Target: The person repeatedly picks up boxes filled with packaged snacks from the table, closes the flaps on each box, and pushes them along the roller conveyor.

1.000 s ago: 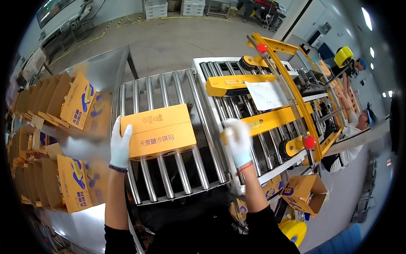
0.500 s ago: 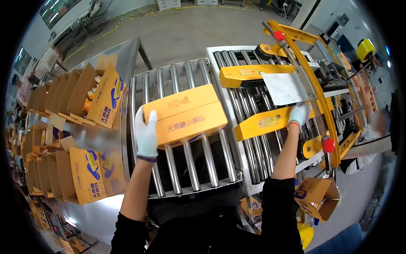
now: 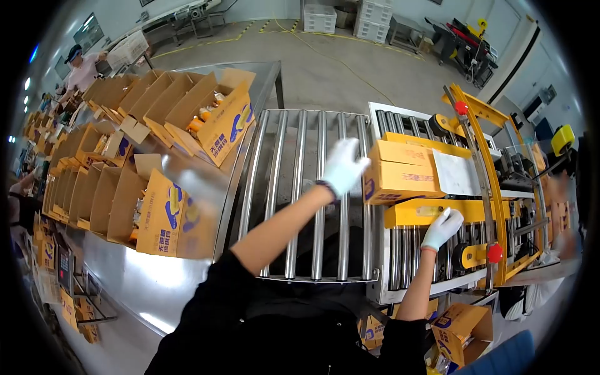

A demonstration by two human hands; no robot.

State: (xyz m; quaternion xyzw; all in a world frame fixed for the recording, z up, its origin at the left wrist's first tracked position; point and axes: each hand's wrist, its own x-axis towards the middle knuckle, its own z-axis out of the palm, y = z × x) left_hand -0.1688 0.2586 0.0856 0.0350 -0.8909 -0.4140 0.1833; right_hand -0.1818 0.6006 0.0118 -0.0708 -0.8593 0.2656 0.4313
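A closed yellow-brown carton [image 3: 403,172] lies between the yellow side guides of the taping machine, on its rollers [image 3: 406,250]. Just left of it, over the bare roller conveyor [image 3: 300,187], is my left hand [image 3: 345,167], gloved in white, slightly blurred, with fingers apart and holding nothing. My right hand [image 3: 442,229], also gloved, rests by the front yellow guide [image 3: 415,212]; its fingers look bent, and whether they hold anything is unclear. A white sheet [image 3: 456,173] lies against the carton's right side.
Rows of open cartons [image 3: 165,215] with wrapped food stand on the metal table [image 3: 187,275] at left. The machine's yellow frame [image 3: 484,181] with red knobs rises at right. An open carton [image 3: 459,331] sits low at right. A person [image 3: 81,72] stands at the far left.
The carton has moved right, off the roller conveyor and in between the guides. My left hand has let go of it. The view has turned left.
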